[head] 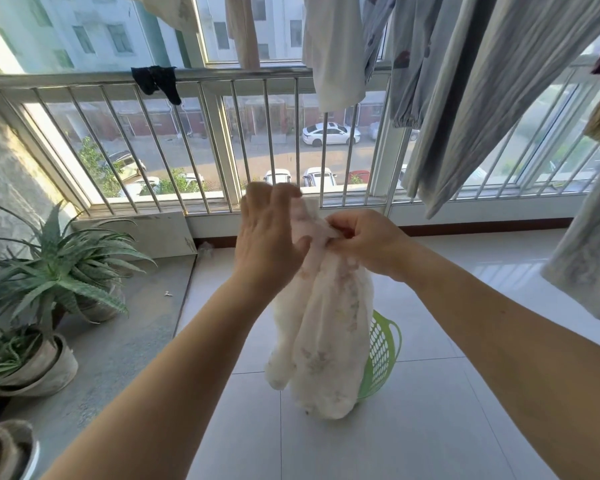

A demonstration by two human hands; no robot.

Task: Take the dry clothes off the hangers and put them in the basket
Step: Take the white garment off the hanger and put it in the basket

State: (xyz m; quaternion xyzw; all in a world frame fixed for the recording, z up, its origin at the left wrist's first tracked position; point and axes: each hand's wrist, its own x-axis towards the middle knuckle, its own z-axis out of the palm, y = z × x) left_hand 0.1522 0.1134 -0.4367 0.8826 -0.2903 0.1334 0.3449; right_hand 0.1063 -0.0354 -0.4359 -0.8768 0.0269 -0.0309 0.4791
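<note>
A white garment with a faint flower print (323, 341) hangs in mid-air in front of me, bunched at its top. My left hand (267, 237) grips the top of it from the left. My right hand (368, 242) pinches a fold of the same cloth from the right. Behind and below the garment stands a green perforated basket (383, 344) on the tiled floor, mostly hidden by the cloth. Several more clothes (465, 81) hang from above at the top right. No hanger shows on the held garment.
A metal railing (222, 140) and windows close off the front. Dark socks (158, 81) hang over its top rail. Potted aloe plants (49, 271) stand on a raised ledge at the left. More hanging cloth (589, 254) reaches down at the right edge.
</note>
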